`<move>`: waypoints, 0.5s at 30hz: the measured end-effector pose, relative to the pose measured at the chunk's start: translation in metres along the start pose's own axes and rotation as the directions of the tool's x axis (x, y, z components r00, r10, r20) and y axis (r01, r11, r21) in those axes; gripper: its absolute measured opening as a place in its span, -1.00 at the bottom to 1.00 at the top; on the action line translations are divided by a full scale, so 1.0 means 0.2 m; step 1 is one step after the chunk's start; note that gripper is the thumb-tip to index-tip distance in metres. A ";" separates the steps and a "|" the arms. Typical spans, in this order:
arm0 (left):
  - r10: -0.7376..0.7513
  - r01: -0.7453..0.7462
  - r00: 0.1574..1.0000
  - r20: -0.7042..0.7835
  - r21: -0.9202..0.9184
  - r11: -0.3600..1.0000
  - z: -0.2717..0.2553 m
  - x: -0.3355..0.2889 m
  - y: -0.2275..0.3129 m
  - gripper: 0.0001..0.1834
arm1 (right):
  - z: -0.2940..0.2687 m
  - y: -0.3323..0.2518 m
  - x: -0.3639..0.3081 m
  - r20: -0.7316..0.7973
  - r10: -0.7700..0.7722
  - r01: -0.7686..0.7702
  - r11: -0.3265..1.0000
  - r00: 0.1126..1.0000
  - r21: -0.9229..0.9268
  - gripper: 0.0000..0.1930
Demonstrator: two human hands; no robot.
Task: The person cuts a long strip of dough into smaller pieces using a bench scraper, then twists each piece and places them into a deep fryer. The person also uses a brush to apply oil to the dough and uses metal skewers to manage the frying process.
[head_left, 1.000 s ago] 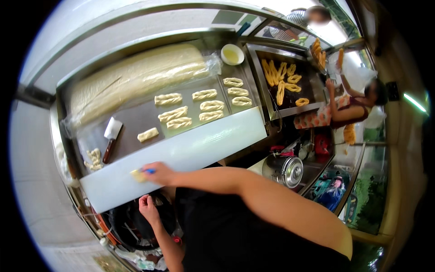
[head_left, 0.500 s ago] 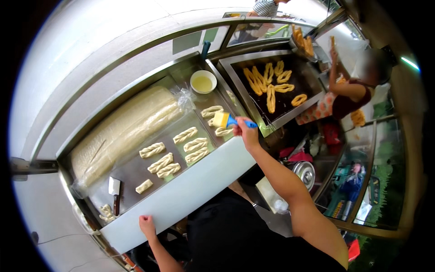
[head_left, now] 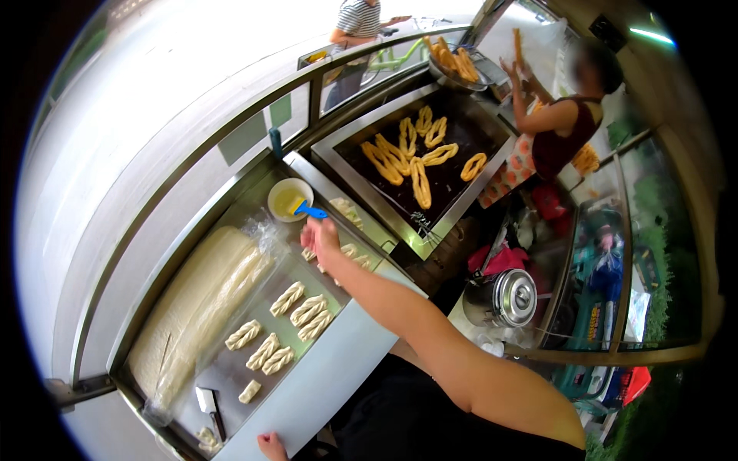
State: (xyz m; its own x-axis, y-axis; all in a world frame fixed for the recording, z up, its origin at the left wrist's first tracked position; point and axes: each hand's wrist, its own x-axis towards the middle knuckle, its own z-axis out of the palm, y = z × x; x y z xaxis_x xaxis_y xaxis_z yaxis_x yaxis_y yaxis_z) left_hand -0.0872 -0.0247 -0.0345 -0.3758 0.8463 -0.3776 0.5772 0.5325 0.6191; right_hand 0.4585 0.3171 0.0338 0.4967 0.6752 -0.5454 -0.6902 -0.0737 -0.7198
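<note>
My right hand (head_left: 321,240) reaches over the tray, its fingers closed at the end of a pastry brush's blue handle (head_left: 312,212). The brush's bristles are inside a white bowl (head_left: 275,189) of pale yellow liquid. Below and beside my forearm lie twisted dough pieces (head_left: 309,310), some partly hidden by my hand. My left hand (head_left: 272,446) is curled closed at the near edge of the pale board (head_left: 327,376), with nothing visible in it. Near it, a broad-bladed knife (head_left: 208,407) lies beside a small dough scrap (head_left: 207,440).
A long dough slab (head_left: 196,303) under plastic fills the tray's far side. Right of the tray, a fryer (head_left: 453,180) holds several golden dough twists. A co-worker (head_left: 565,123) stands beyond it, near a bowl of fried sticks (head_left: 457,65). A lidded metal pot (head_left: 513,298) stands at right.
My right hand has carried the brush up and left, from above the dough pieces to the bowl. The whole view has shifted. My left hand stays by the board's edge.
</note>
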 end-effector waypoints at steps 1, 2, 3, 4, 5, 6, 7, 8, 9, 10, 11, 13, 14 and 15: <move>-0.003 0.003 1.000 -0.022 0.028 1.000 -0.01 -0.02 0.00 -0.82 | -0.01 0.04 -0.16 0.043 -0.020 0.025 0.993 0.999 -0.112 -0.83; 0.005 -0.003 0.999 -0.034 0.059 0.998 -0.02 -0.03 0.00 -0.81 | -0.08 0.07 -0.30 0.132 -0.060 0.094 0.960 0.989 -0.264 -0.82; 0.016 -0.013 0.999 -0.038 0.095 0.995 -0.03 -0.03 0.00 -0.81 | -0.17 0.10 -0.44 0.213 -0.104 0.184 0.899 0.971 -0.397 -0.81; 0.022 -0.019 0.999 -0.025 0.115 0.993 -0.04 -0.02 0.01 -0.81 | -0.30 0.14 -0.53 0.344 -0.133 0.313 0.779 0.930 -0.544 -0.80; 0.023 -0.020 0.999 -0.025 0.127 0.992 -0.03 -0.02 0.00 -0.81 | -0.39 0.15 -0.66 0.403 -0.171 0.411 0.648 0.899 -0.642 -0.81; 0.023 -0.019 0.999 -0.027 0.138 0.990 -0.03 -0.01 -0.01 -0.82 | -0.47 0.14 -0.78 0.465 -0.196 0.497 0.494 0.863 -0.714 -0.82; 0.072 -0.068 0.997 -0.013 0.194 0.979 -0.02 0.01 -0.02 -0.82 | -0.57 0.13 -0.87 0.455 -0.180 0.488 0.395 0.872 -0.778 -0.82; 0.121 -0.118 0.993 0.006 0.248 0.961 -0.01 0.03 -0.04 -0.82 | -0.68 0.13 -0.95 0.437 -0.167 0.467 0.292 0.884 -0.835 -0.82; 0.163 -0.162 0.986 0.022 0.301 0.940 -0.01 0.04 -0.05 -0.82 | -0.79 0.14 -1.00 0.399 -0.170 0.431 0.255 0.901 -0.865 -0.82; 0.077 -0.105 0.989 0.124 0.235 0.966 -0.03 0.07 -0.03 -0.83 | -0.87 0.16 -1.05 0.358 -0.170 0.390 0.225 0.918 -0.893 -0.82; -0.010 -0.030 0.975 0.221 0.177 0.984 -0.06 0.11 -0.01 -0.84 | -0.91 0.16 -1.09 0.342 -0.162 0.371 0.208 0.926 -0.905 -0.81; -0.073 0.054 0.943 0.325 0.067 0.996 -0.11 0.14 0.24 -0.84 | -0.95 0.16 -1.18 0.298 -0.150 0.321 0.166 0.943 -0.932 -0.80; -0.056 0.056 0.946 0.320 0.007 0.998 -0.14 0.16 0.41 -0.85 | -0.92 0.16 -1.21 0.297 -0.142 0.320 0.183 0.944 -0.930 -0.79; -0.040 0.059 0.949 0.312 -0.054 0.997 -0.16 0.17 0.48 -0.85 | -0.89 0.15 -1.24 0.298 -0.132 0.320 0.200 0.945 -0.926 -0.79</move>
State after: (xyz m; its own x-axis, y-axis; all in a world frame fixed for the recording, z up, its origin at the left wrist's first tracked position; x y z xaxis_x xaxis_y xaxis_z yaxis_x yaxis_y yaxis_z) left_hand -0.0673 0.0545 0.0333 -0.1533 0.7868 -0.5979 0.5141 0.5802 0.6317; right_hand 0.4076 0.0172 0.0704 0.4043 0.8666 -0.2924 0.5085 -0.4788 -0.7157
